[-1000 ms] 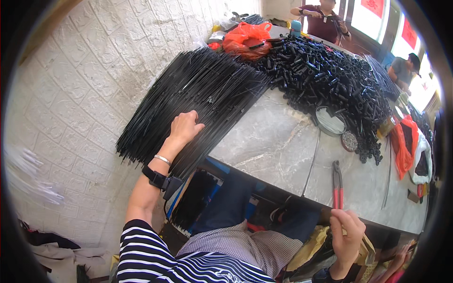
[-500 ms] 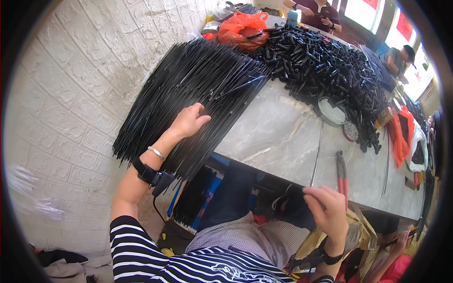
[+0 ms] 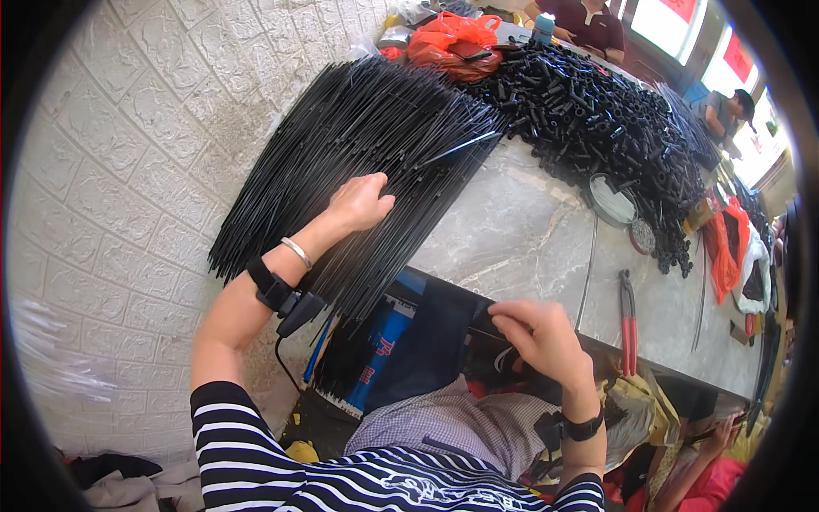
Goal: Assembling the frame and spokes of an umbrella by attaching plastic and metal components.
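My left hand point(image 3: 363, 203) rests on a wide heap of thin black rods point(image 3: 316, 162) lying side by side along the table's left end. Its fingers are curled in against the thumb, and whatever they grip cannot be made out. Just off the table's front edge, my right hand point(image 3: 542, 337) hangs in the air above my lap. Thumb and forefinger are pressed together there in a pinch; a tiny dark bit shows at the tips, too small to name. Pincers with red handles point(image 3: 629, 328) lie on the grey marbled tabletop point(image 3: 495, 230), right of that hand.
Behind the bare tabletop rises a big pile of short black tubes point(image 3: 589, 128). A round clear dish point(image 3: 612, 200) and a smaller tub point(image 3: 641, 236) stand by it. Red bags point(image 3: 452, 47) sit at the back. A textured white wall point(image 3: 145, 171) borders the left; two people sit farther off.
My right hand has moved left, away from the pincers and nearer the rods. My left hand has shifted slightly right and up over the rods, its fingers curling in more. The view has turned slightly.
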Available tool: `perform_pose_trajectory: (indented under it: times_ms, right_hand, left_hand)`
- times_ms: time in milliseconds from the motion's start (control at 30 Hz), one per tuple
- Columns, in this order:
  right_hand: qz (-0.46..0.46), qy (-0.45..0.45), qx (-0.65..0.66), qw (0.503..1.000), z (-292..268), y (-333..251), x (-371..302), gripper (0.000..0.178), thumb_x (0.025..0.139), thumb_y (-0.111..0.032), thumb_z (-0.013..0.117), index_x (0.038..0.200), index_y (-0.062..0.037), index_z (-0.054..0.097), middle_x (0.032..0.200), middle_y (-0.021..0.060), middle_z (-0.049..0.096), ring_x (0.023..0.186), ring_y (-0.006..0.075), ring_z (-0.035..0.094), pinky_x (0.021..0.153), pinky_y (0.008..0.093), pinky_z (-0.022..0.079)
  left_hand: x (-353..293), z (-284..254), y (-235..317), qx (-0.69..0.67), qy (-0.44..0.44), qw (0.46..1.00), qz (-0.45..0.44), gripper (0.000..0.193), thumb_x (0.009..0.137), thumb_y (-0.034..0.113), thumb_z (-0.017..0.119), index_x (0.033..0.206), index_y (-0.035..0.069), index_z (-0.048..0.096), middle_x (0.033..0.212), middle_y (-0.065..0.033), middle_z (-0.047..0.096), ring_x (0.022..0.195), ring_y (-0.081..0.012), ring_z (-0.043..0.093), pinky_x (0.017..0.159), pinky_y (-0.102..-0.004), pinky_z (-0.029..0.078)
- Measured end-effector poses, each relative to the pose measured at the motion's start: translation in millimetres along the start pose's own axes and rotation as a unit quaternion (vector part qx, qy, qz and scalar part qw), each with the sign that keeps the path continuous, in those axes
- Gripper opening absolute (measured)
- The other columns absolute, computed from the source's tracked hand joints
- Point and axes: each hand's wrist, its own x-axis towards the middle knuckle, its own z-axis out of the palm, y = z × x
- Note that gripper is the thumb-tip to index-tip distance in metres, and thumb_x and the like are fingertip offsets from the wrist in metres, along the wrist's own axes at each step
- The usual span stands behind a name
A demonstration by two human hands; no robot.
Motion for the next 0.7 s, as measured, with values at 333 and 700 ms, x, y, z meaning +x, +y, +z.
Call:
perform_pose_trajectory:
  times_ms: [333, 700]
  right_hand:
    - [0.257, -0.018, 0.553, 0.792, 90, 13, 91, 0.043, 0.098, -0.030, 0.051, 0.120, 0.0066, 0.052, 0.102, 0.0131, 0.064, 0.088, 0.0200, 0.066, 0.072, 0.0303, 0.056]
    - [0.256, 0.012, 0.609, 0.751, 111, 10, 99, 0.029, 0.096, -0.027, 0.056, 0.106, -0.0005, 0.055, 0.091, 0.0090, 0.066, 0.075, 0.0162, 0.067, 0.061, 0.0273, 0.057]
  left_hand:
    - [-7, -4, 32, -0.476, -0.268, 0.824, -0.151, 0.020, 0.096, 0.024, 0.055, 0.097, 0.004, 0.060, 0.085, -0.0070, 0.066, 0.075, -0.0139, 0.065, 0.069, -0.0278, 0.054]
    - [-11, 7, 36, -0.520, -0.272, 0.803, -0.106, 0.018, 0.094, 0.016, 0.056, 0.102, 0.001, 0.063, 0.099, -0.0117, 0.068, 0.084, -0.0155, 0.067, 0.075, -0.0284, 0.056]
